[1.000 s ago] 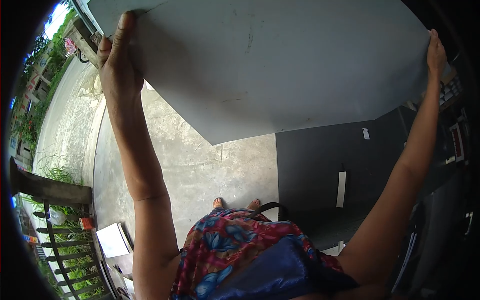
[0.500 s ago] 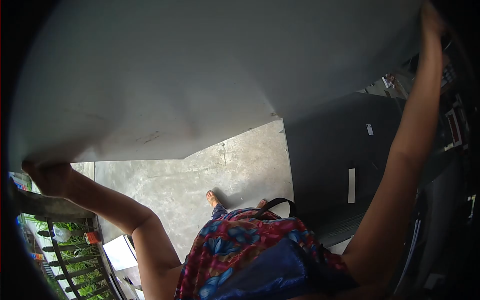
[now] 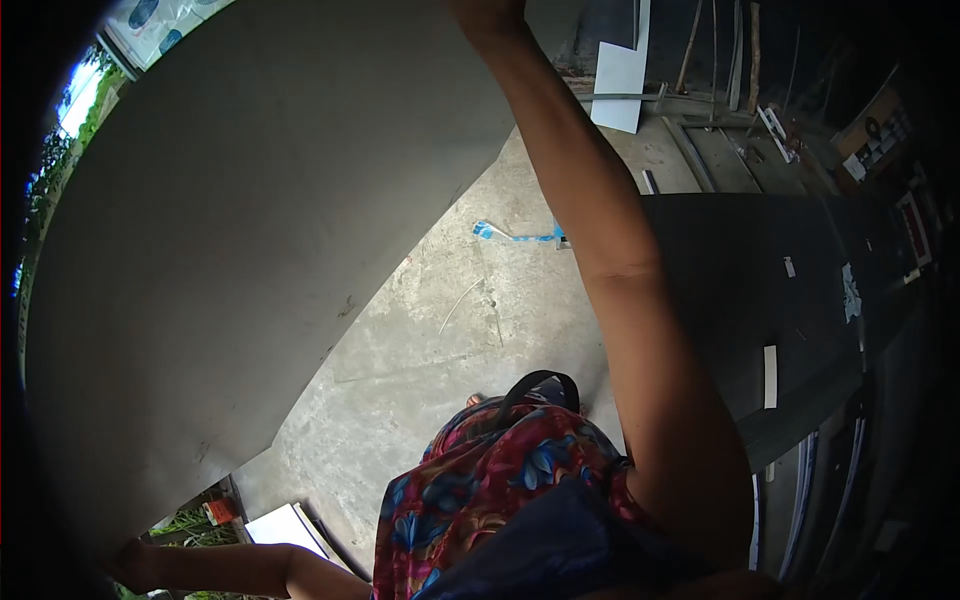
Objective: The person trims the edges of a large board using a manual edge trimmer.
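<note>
A large flat grey panel [image 3: 250, 230] fills the upper left and stands tilted, its lower edge running diagonally. At its bottom-left corner is my left hand [image 3: 132, 566], dim at the frame's edge, wrapped on the panel. My raised right hand [image 3: 488, 14] is at the panel's upper right edge, cut off by the top of the view; its grip looks closed on the panel.
A dark flat surface [image 3: 720, 300] with a pale strip [image 3: 770, 376] lies at the right. On the concrete floor [image 3: 400, 350] is a blue and white strip [image 3: 484, 231]. Frames and poles stand at the upper right, a white board [image 3: 285, 530] at the lower left.
The panel has swung to the left and tilted more steeply. My right hand has moved left across the top, and my left hand has dropped lower. More floor shows.
</note>
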Action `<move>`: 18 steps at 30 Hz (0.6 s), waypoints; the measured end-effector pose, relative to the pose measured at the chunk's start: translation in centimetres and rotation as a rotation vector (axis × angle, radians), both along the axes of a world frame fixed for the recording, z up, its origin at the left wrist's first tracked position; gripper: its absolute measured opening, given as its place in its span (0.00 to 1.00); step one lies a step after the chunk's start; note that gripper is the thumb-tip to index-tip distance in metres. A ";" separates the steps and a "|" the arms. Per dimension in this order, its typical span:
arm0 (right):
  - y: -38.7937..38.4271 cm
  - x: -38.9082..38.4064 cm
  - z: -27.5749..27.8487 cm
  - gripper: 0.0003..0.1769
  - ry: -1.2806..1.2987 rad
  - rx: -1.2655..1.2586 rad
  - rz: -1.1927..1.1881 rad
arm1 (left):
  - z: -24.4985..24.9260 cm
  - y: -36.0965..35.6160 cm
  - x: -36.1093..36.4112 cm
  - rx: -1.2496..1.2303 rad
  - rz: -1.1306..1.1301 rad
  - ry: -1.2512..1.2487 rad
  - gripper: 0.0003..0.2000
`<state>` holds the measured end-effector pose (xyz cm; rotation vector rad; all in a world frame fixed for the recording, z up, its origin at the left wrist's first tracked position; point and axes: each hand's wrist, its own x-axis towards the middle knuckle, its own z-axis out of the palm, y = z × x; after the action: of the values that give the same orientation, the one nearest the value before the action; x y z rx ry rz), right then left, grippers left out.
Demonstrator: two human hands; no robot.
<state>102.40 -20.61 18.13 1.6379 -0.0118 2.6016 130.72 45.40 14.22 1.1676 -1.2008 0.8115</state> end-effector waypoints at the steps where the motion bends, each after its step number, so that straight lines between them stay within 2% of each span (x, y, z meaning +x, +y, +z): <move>1: -0.9 2.1 -3.1 0.25 -0.006 0.087 0.033 | 0.0 -0.4 1.0 0.053 0.183 -0.082 0.20; 2: -2.1 4.0 -6.2 0.24 -0.013 0.171 0.065 | 0.1 -1.1 2.1 0.107 0.357 -0.184 0.20; 4: -2.5 5.0 -11.9 0.18 0.292 0.584 0.294 | -0.1 -3.5 4.4 0.191 0.626 -0.385 0.21; 6: -4.6 7.9 -16.8 0.24 0.135 0.494 0.104 | -0.6 -6.5 6.7 0.262 0.772 -0.573 0.22; 7: -6.0 8.8 -19.3 0.25 0.119 0.533 0.083 | -1.0 -8.4 7.7 0.288 0.809 -0.644 0.22; 10: -9.8 9.7 -24.8 0.25 0.099 0.673 0.055 | -2.1 -16.4 9.9 0.329 0.810 -0.741 0.22; 12: -13.5 9.4 -27.5 0.25 0.121 0.753 0.116 | -2.6 -23.7 10.3 0.342 0.801 -0.786 0.20; 14: -18.8 9.6 -30.2 0.26 0.070 0.766 0.042 | -3.3 -31.2 11.1 0.362 0.778 -0.813 0.18; 16: -24.0 8.6 -32.5 0.25 0.149 0.841 0.059 | -4.2 -38.1 12.5 0.391 0.724 -0.797 0.18; 18: -29.5 8.0 -33.6 0.26 0.186 0.888 -0.033 | -4.3 -45.5 14.0 0.431 0.650 -0.787 0.19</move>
<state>110.40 -50.11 -15.48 2.0339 -1.3276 2.5375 144.74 -0.10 9.95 1.7087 -1.7093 1.6630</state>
